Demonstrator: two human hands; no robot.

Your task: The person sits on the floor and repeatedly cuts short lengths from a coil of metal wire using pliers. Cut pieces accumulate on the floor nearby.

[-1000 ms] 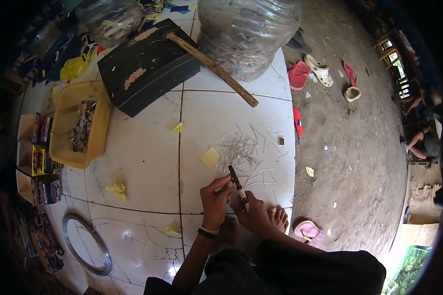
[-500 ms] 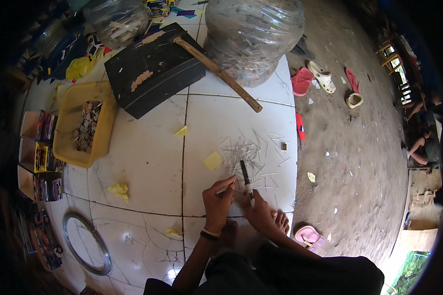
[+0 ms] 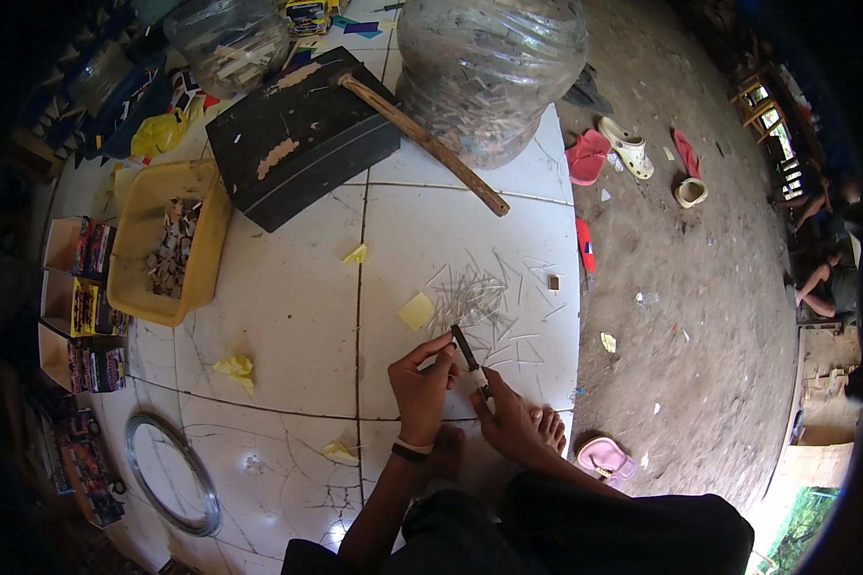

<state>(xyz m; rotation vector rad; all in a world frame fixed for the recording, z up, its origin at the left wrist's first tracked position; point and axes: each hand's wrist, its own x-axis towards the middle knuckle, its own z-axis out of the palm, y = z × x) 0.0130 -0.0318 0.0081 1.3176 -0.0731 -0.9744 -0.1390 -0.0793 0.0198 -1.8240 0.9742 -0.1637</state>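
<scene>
My right hand (image 3: 510,422) is closed round the pale-wrapped grip of a narrow dark blade-like tool (image 3: 465,347), its exact kind unclear. The tool slants up and left, its tip close by the fingertips of my left hand (image 3: 420,388). Those fingers are pinched together; whatever they hold is too small to name. Just beyond both hands, thin whitish sticks (image 3: 470,297) lie in a loose heap on the white tiles. A pale yellow paper square (image 3: 417,311) touches the heap's left side, and a small brown block (image 3: 553,283) sits to its right.
A wooden-handled hammer (image 3: 431,149) leans across a black box (image 3: 302,134). Behind stands a large clear bag (image 3: 494,77). Leftward are a yellow tub (image 3: 125,244) of small pieces, open cartons (image 3: 62,297) and a wire coil (image 3: 206,498). Footwear (image 3: 626,149) lies on the ground at right.
My right hand and the tool have shifted slightly; the tool's tip is now lower and further left, near the left fingertips. My left hand has moved slightly left.
</scene>
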